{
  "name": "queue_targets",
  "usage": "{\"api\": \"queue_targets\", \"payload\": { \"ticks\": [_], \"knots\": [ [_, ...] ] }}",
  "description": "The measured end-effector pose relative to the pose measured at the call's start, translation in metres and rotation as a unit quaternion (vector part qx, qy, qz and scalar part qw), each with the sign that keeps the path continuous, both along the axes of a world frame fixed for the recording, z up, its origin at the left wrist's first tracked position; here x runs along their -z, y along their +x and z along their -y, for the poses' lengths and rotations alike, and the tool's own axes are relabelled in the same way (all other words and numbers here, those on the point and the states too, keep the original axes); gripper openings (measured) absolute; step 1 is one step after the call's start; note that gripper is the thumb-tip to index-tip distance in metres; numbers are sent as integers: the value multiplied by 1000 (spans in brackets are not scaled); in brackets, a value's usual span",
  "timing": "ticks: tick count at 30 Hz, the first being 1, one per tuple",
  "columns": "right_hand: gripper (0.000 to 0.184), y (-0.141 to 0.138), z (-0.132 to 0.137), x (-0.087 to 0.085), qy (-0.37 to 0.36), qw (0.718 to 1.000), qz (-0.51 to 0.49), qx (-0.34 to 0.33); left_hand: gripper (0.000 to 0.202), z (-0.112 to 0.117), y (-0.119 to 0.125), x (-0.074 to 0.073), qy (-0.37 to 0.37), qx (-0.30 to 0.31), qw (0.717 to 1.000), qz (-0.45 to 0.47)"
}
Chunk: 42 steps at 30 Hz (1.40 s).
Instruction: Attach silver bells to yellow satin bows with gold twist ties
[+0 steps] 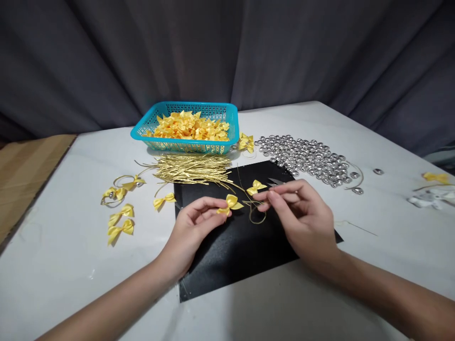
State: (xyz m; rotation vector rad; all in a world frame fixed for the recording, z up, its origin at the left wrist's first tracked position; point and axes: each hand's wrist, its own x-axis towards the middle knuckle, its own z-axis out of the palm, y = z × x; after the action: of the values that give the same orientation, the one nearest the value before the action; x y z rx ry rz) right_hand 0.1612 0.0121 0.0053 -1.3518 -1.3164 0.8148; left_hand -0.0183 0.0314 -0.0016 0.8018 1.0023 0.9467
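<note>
My left hand (201, 218) pinches a yellow ribbon bow (232, 202) between thumb and fingertips above the black mat (241, 255). To its right, my right hand (302, 213) has thumb and fingers closed on a thin gold cord (258, 221), which hangs in a small loop. Scissor blades (276, 181) show just beyond my right fingers; whether they lie on the mat or sit in the hand I cannot tell. Another yellow bow (256, 187) is close to the right fingertips, at the mat's far part.
Behind the mat stand a blue basket (185, 141) heaped with yellow bows and a bundle of gold cords (194, 169). Silver beads (305, 158) are spread at the right rear. Several loose bows (121, 231) lie at left. A clear bag (432, 198) sits far right.
</note>
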Motion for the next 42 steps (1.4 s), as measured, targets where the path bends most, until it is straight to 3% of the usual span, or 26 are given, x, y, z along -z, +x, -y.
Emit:
{"api": "queue_targets", "payload": {
  "ticks": [4, 8, 12, 14, 24, 32, 38, 42],
  "knots": [
    [22, 5, -6, 4, -38, 998, 28, -32, 5, -1, -2, 1, 11, 26, 999, -19],
    [13, 3, -6, 5, -87, 987, 93, -103, 11, 0, -1, 2, 9, 70, 996, -50],
    [14, -3, -3, -5, -238, 959, 0, -155, 9, 2, 0, 1, 23, 66, 996, -57],
    [17, -5, -2, -10, -267, 945, -41, -183, 11, 2, 1, 0, 15, 70, 996, -58],
    [22, -5, -2, -8, -272, 942, -33, -196, 12, -3, 1, -1, 77, 129, 986, -80],
    [24, -11, 3, -3, -282, 937, -46, -203, 11, -4, -3, -1, 10, 77, 996, -44],
    [22, -24, 4, 1, -294, 938, -109, -151, 11, -1, 2, -1, 29, 77, 995, -51],
    [23, -27, 0, -1, -300, 933, -129, -150, 11, 0, 2, 0, 36, 73, 995, -52]
  ]
}}
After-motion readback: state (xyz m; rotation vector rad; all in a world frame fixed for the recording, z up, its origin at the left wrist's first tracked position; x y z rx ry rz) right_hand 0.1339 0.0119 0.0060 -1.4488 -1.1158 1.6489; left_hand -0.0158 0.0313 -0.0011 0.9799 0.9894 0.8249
